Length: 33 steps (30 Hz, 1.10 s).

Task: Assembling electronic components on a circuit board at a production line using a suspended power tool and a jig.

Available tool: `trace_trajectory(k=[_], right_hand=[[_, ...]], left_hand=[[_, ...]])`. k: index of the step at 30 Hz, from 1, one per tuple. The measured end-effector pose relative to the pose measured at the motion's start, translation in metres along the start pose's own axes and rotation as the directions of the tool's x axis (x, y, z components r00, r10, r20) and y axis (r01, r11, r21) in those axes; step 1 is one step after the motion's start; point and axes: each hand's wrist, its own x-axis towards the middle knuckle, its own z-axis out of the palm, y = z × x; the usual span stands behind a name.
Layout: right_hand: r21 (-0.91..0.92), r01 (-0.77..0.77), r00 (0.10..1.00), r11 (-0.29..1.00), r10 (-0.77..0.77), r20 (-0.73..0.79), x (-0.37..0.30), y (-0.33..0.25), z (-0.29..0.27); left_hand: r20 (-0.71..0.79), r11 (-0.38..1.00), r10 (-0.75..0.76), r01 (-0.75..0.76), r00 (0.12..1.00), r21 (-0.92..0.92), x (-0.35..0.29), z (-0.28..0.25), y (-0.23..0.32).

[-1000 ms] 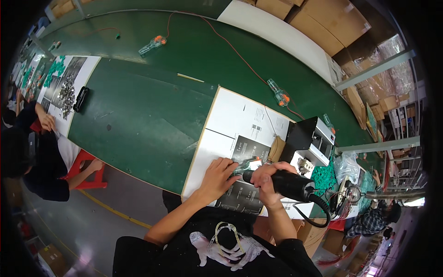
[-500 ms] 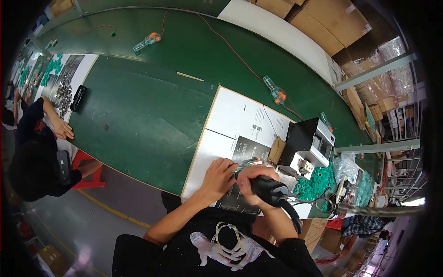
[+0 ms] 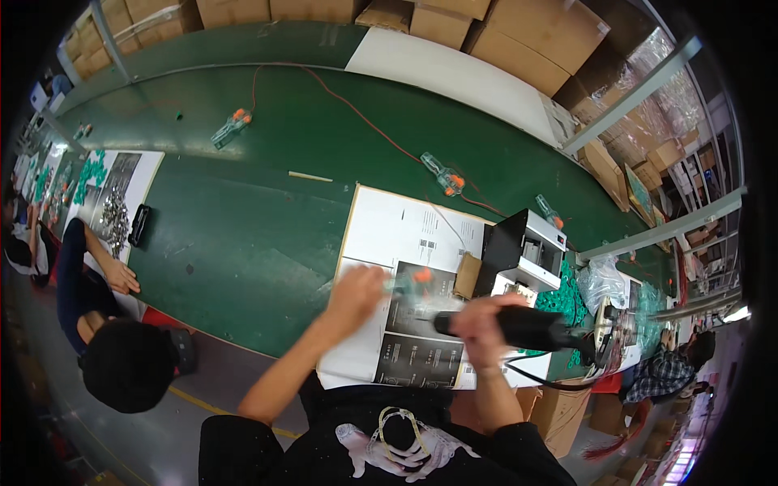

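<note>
Over the printed sheets, my left hand [image 3: 356, 298] is closed on one end of a small clear greenish plastic housing with orange parts [image 3: 420, 277], blurred by motion. My right hand [image 3: 480, 326] grips a black electric screwdriver [image 3: 531, 327], held nearly level with its thin bit pointing left. A gap separates the bit from the housing. Beneath both hands lies the white and black printed sheet [image 3: 417, 362]. Just beyond my right hand stands a black and silver machine [image 3: 523, 253], with a brown cardboard piece [image 3: 466, 275] beside it.
Green rings [image 3: 563, 298] are heaped right of the machine, near a clear plastic bag [image 3: 606, 282]. Similar housings [image 3: 443, 174] lie along a red wire on the green table [image 3: 243, 219]. At left, a person in a black cap [image 3: 126, 364] works near metal parts [image 3: 115, 219]. Cardboard boxes [image 3: 527, 44] line the back.
My hands have drawn apart. The left has lifted the housing off the sheet toward the left; the right has pulled the screwdriver right and turned it level. The view has tilted up.
</note>
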Motion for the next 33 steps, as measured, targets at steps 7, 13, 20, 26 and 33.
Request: trace_trajectory(k=[7,13,20,26,33], right_hand=[[0.178,0.876,0.135,-0.448,0.582,0.802,-0.053,-0.003,0.091],[0.235,0.783,0.102,-0.576,0.491,0.865,-0.037,-0.018,0.113],[0.128,0.705,0.274,-0.697,0.435,0.858,-0.033,-0.020,0.120],[0.026,0.787,0.350,-0.617,0.481,0.804,-0.057,-0.027,0.091],[0.012,0.847,0.388,-0.531,0.633,0.670,-0.056,-0.021,0.048]], left_hand=[[-0.408,0.930,-0.201,0.304,0.891,0.206,0.149,-0.083,-0.180],[-0.458,0.788,-0.096,0.349,0.884,0.508,0.205,-0.050,-0.208],[0.148,0.980,0.199,-0.201,0.969,-0.002,0.255,0.072,-0.131],[0.383,0.960,0.101,-0.191,0.918,0.204,0.251,0.035,-0.101],[0.312,0.992,-0.009,-0.029,0.950,0.119,0.095,-0.009,-0.004]])
